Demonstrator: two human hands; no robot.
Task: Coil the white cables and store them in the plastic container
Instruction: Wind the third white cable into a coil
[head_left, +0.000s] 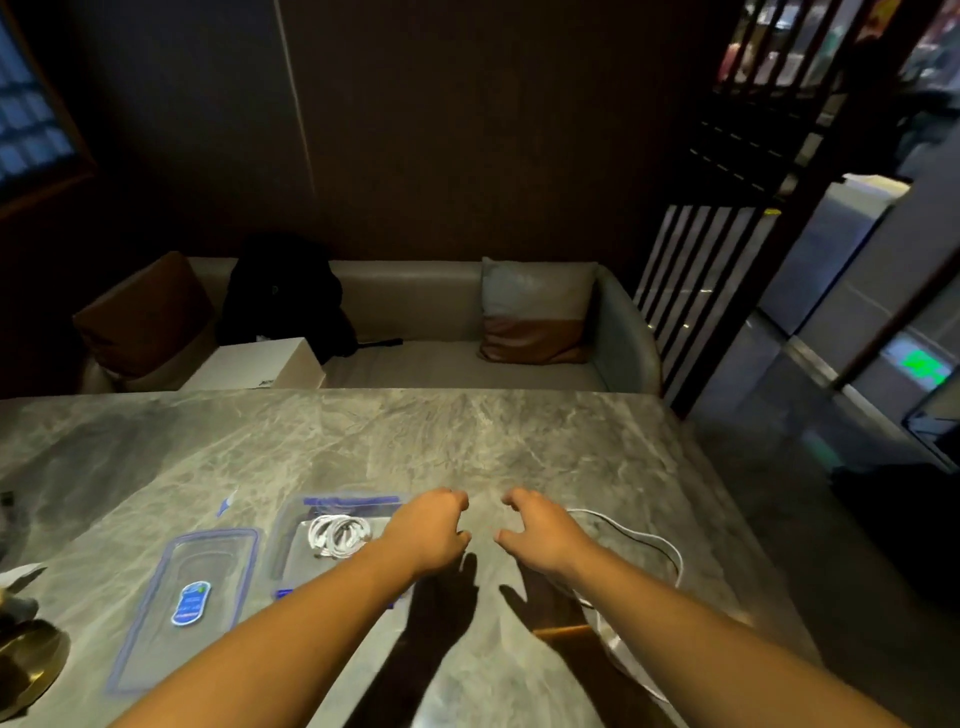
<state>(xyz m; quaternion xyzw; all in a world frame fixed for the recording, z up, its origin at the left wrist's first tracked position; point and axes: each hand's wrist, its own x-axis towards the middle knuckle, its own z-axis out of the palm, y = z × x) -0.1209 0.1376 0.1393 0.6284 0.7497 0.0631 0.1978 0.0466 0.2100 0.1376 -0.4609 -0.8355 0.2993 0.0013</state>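
A clear plastic container (291, 525) with blue clips stands open on the grey marble table, and coiled white cables (338, 535) lie inside it. Its lid (197, 561), with a blue label, lies flat to the left. A loose white cable (649, 540) curves across the table on the right, running under my right forearm. My left hand (431, 525) hovers just right of the container, fingers loosely curled and holding nothing. My right hand (540, 530) hovers beside it, left of the loose cable, fingers also loosely curled and empty.
The table (467, 441) ends at the right, with floor beyond. A grey sofa (441, 364) with cushions, a dark bag and a white box (260, 364) sits behind the table. A brass-coloured object (26, 660) lies at the left edge.
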